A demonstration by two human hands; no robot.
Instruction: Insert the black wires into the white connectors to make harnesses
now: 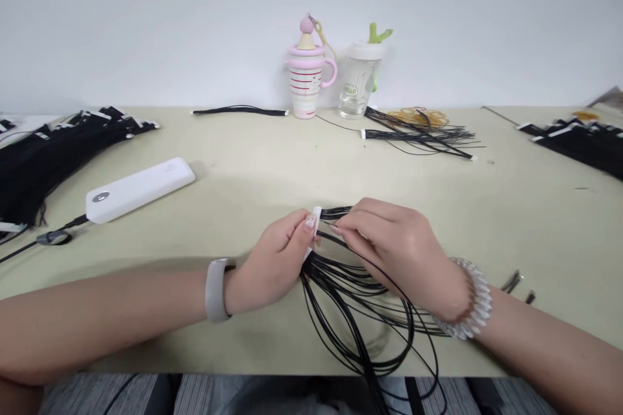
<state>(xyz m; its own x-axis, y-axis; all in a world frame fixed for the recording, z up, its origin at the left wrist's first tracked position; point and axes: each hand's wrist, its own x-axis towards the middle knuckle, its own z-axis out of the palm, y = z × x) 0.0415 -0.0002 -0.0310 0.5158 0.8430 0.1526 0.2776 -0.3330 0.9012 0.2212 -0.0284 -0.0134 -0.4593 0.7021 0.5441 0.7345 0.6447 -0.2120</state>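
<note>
My left hand [280, 253] is closed, thumb and fingers pinching a white connector [317, 212] that stands upright between them. Many thin black wires [348, 279] run out of the connector's right side, loop below my hands and hang over the table's front edge. Just right of the connector, my right hand [389, 243] is closed in a pinch on a single black wire, whose end points at the connector's face. Whether that end is inside a slot is too small to tell.
A white power bank [141, 189] with a cable lies at left. Black wire bundles [63, 149] are piled far left, and more bundles [579, 139] far right. A pink cup [305, 81] and a clear cup [360, 81] stand by the wall, near loose wires [423, 136] and yellow rubber bands [417, 118].
</note>
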